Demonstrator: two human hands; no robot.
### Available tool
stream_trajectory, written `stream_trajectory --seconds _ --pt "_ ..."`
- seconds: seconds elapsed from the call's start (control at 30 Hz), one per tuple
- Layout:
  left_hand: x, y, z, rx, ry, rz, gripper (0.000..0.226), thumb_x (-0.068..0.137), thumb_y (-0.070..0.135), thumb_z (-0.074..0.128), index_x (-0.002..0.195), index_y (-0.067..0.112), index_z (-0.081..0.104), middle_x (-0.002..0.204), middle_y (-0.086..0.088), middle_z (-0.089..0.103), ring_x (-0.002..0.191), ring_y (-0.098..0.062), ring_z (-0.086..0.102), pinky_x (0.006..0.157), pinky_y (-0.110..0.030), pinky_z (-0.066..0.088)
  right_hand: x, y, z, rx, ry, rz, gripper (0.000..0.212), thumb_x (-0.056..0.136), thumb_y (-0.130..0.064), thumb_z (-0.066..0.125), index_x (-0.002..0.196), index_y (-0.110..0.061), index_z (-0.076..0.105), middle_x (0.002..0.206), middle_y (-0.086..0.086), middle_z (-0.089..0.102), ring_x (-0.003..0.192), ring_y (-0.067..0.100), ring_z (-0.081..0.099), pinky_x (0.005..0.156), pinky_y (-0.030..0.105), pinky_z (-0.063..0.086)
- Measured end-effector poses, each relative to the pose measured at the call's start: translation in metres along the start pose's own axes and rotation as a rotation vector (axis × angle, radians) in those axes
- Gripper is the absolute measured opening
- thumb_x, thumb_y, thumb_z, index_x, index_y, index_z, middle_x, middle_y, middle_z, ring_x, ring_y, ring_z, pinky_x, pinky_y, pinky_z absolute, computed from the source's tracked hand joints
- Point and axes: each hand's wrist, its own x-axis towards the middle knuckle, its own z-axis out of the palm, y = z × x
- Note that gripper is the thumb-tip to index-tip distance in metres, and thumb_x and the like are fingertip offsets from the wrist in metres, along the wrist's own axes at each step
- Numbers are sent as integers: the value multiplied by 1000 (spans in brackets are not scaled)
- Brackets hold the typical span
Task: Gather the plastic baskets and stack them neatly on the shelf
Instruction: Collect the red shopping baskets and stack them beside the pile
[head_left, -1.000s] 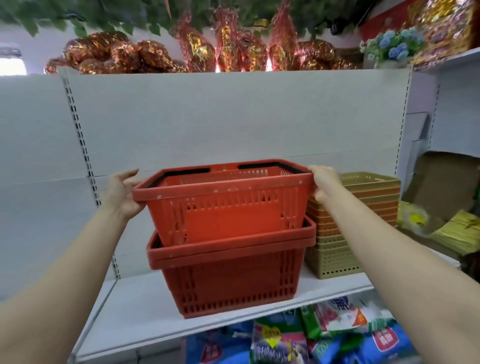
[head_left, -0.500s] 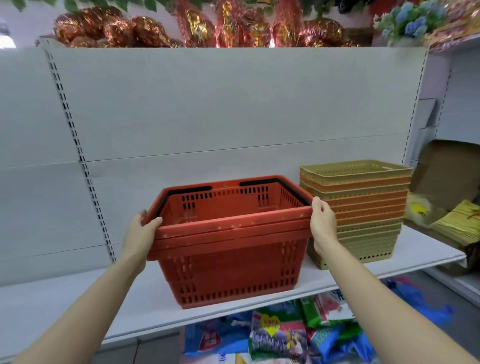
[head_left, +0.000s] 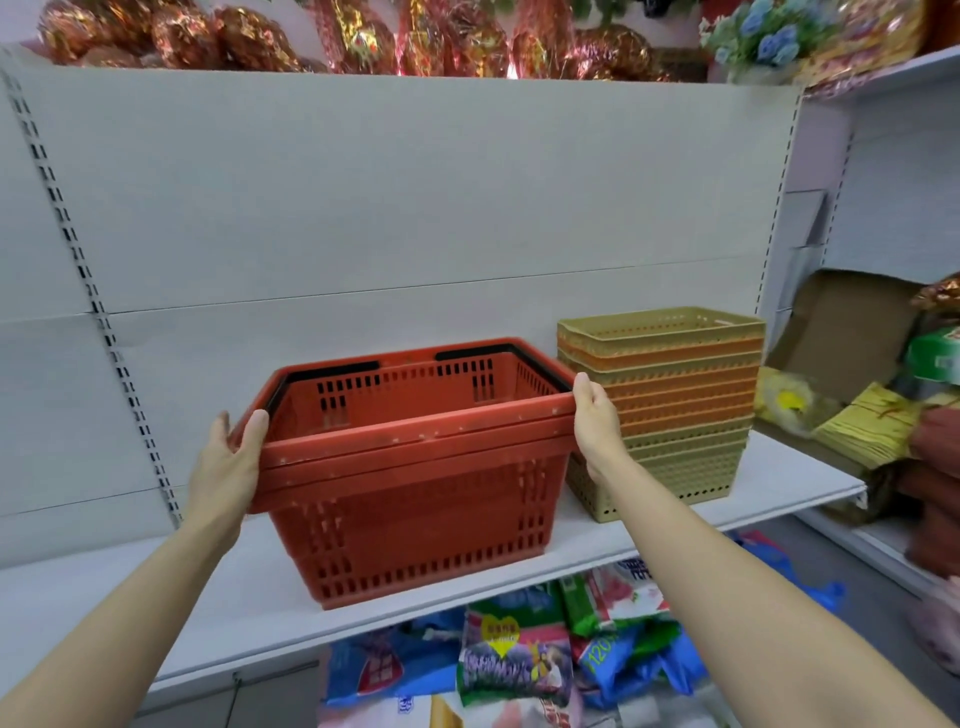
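Two red plastic shopping baskets (head_left: 415, 499) sit nested one inside the other on the white shelf (head_left: 779, 483). My left hand (head_left: 228, 457) wraps the left end of their rims, thumb on top. My right hand (head_left: 595, 421) grips the right end of the top rim. Directly to the right stands a neat stack of several small tan and orange baskets (head_left: 660, 410), close to my right hand.
A white back panel (head_left: 415, 208) rises behind the shelf. Foil-wrapped goods (head_left: 363, 36) line the top. Cardboard and yellow packets (head_left: 862, 426) crowd the right side. Colourful packets (head_left: 519, 654) lie under the shelf. Bare shelf stretches left of the red baskets.
The upper red basket has dropped fully into the lower one. My hands came down with it and stay on its rim ends. The camera view has tilted downward.
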Motion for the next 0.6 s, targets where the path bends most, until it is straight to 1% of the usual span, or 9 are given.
stream_trajectory --seconds 0.03,0.1,0.17,0.2,0.27,0.37,0.43,0.5,0.6 --pt "-4 4 4 128 64 2 75 98 56 45 151 4 35 153 -20 43 137 -35 43 112 -47 31 0 2 -5 -28 -21 -20 52 101 -51 29 130 -16 54 123 0 59 115 19 54 100 37 41" --pt "-11 13 19 359 161 15 79 96 58 46 150 2 35 156 -24 35 144 -43 30 117 -58 21 0 6 -18 -120 -52 -73 53 101 -50 30 134 -16 53 130 3 59 122 22 53 104 38 40" --pt "-25 28 44 474 212 62 75 97 53 49 151 3 33 162 -23 23 150 -43 14 120 -60 6 4 12 -35 -238 -55 -145 54 101 -49 32 140 -15 48 140 5 53 130 25 48 108 39 37" --pt "-32 35 57 503 223 111 74 97 51 51 152 3 34 163 -22 21 151 -42 10 120 -61 2 5 16 -45 -289 -59 -188 54 101 -47 35 143 -14 45 144 5 50 133 25 45 109 38 35" --pt "-53 51 87 548 208 241 76 96 50 54 153 5 34 164 -20 20 152 -39 8 121 -60 -1 11 24 -70 -398 -66 -305 54 100 -43 43 145 -13 42 147 5 47 136 22 42 110 37 33" --pt "-86 70 146 632 100 427 77 94 54 54 155 12 33 167 -14 15 154 -33 2 120 -55 -6 30 38 -117 -545 -43 -498 53 97 -37 52 143 -13 44 144 5 50 135 20 42 110 37 35" --pt "-108 83 187 710 29 506 79 92 61 51 157 20 30 168 -10 10 155 -31 -3 118 -58 -9 49 42 -154 -621 7 -584 56 95 -36 56 143 -12 43 146 6 47 137 20 39 113 37 32" --pt "-125 95 222 784 -23 515 84 88 70 50 157 29 27 169 -7 4 154 -32 -9 115 -64 -12 70 46 -190 -710 35 -594 67 92 -37 60 148 -11 34 156 6 34 145 20 25 118 37 22" --pt "-136 104 251 851 -47 402 91 77 77 57 154 35 30 169 -7 3 152 -37 -12 110 -72 -12 103 51 -232 -886 -28 -570 92 88 -43 64 155 -10 11 164 5 3 150 18 -3 122 36 7"
